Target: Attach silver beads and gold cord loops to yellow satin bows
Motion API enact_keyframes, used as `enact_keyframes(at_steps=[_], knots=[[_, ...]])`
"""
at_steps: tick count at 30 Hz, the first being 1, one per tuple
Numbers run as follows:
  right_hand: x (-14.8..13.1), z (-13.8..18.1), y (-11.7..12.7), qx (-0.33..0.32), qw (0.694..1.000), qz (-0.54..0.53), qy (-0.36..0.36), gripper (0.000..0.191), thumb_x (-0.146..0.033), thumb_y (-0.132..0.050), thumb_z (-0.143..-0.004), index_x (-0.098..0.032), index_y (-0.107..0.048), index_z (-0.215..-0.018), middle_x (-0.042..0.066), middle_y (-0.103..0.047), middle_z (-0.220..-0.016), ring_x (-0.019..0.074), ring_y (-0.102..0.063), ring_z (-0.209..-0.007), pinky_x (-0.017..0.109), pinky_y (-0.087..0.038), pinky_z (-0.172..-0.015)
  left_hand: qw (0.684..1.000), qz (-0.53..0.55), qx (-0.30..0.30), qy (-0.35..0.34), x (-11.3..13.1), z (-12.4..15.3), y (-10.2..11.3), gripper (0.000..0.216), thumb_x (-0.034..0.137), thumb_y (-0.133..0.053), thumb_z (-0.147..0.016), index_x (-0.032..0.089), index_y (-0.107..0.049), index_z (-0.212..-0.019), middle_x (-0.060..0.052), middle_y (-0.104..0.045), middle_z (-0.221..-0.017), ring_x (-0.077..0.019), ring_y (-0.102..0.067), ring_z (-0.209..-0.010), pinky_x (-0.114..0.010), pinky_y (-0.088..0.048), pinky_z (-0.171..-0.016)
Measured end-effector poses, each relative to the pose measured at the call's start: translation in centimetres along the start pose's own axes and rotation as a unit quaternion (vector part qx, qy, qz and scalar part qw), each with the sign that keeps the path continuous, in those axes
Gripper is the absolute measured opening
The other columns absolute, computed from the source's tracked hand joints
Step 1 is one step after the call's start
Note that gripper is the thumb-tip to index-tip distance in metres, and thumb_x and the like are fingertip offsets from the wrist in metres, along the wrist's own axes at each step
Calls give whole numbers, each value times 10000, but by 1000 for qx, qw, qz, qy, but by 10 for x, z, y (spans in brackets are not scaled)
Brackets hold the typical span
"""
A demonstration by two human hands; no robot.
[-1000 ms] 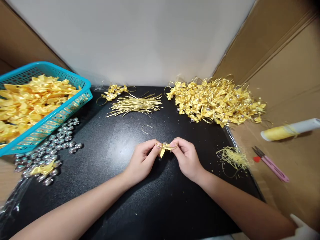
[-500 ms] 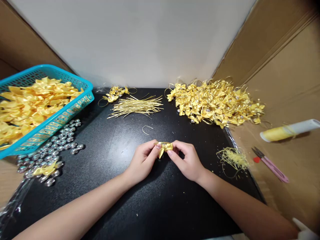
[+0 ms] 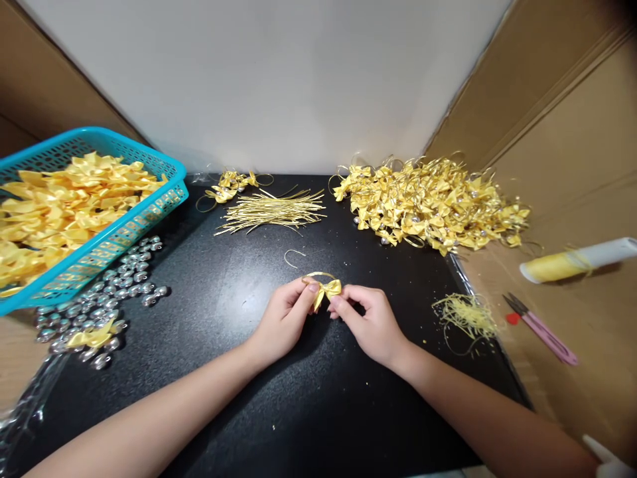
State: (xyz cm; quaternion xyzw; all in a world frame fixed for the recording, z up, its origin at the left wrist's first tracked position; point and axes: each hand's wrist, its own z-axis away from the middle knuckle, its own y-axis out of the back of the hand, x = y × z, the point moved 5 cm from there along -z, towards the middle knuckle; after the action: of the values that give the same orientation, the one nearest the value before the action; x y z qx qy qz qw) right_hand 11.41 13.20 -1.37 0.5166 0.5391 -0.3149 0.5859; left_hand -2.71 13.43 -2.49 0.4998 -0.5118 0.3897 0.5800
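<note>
A yellow satin ribbon bow (image 3: 328,289) with a gold cord loop (image 3: 321,274) arching behind it is held over the black tabletop. My left hand (image 3: 283,322) pinches the bow's left side between thumb and fingers. On the other side, my right hand (image 3: 372,322) grips the bow's lower right edge with thumb and fingertips. Whether a bell hangs behind the bow is hidden by the fingers. Just beyond the hands lies a thin curved strand (image 3: 293,257). Further back rests a bundle of gold ties (image 3: 273,212).
At left stands a blue basket (image 3: 149,216) of yellow bows, beside loose silver bells (image 3: 134,275) and one bow (image 3: 92,335). Finished bows with loops form a large pile (image 3: 428,206) at back right. Thread scraps (image 3: 465,314), pink-handled snips (image 3: 545,335) and a yellow-white roll (image 3: 577,259) lie at right.
The bow has turned to face upward, and its cord loop now arches up behind it. My fingers have shifted slightly on the bow; the hands stay in nearly the same place.
</note>
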Motion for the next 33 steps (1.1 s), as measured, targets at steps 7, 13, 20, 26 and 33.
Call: enact_keyframes(at_steps=[7,13,20,26,33], knots=[[-2,2,-1,-21,999,-32,10,256,-233,-539,-866,-169,-554,-618,-1,-607,-610,108,-561,-584,227,-436,-595,995,-85,12,-50,3,2,-1,372,349,-418,-963,159,-491,-652,24,-462,-606,-95,-422,-563,-225,-342,-551],[-5,2,7,11,995,80,53,249,-297,-606,-847,-173,-498,-659,-26,-502,-609,93,-465,-559,223,-349,-548,971,-188,-17,-146,16,7,-3,256,227,-441,-953,151,-551,-735,5,-532,-674,-100,-496,-633,-213,-385,-614],[-5,5,10,86,984,104,116,321,-202,-445,-957,-176,-459,-638,-19,-471,-598,94,-454,-566,226,-329,-559,972,-179,-4,-149,23,8,-5,201,174,-463,-950,162,-573,-782,13,-575,-707,-87,-537,-666,-184,-404,-639],[-10,8,8,107,975,100,169,250,-141,-441,-946,-173,-517,-709,-6,-508,-648,102,-481,-603,225,-368,-584,972,-163,13,-168,25,11,-5,199,165,-469,-945,160,-571,-774,13,-571,-703,-84,-529,-661,-185,-406,-640],[-9,7,7,107,976,89,165,240,-153,-482,-937,-178,-508,-699,-16,-512,-633,94,-487,-587,215,-377,-570,964,-158,65,-204,27,15,-1,106,183,-541,-892,178,-483,-804,28,-507,-702,-80,-466,-617,-184,-396,-582]])
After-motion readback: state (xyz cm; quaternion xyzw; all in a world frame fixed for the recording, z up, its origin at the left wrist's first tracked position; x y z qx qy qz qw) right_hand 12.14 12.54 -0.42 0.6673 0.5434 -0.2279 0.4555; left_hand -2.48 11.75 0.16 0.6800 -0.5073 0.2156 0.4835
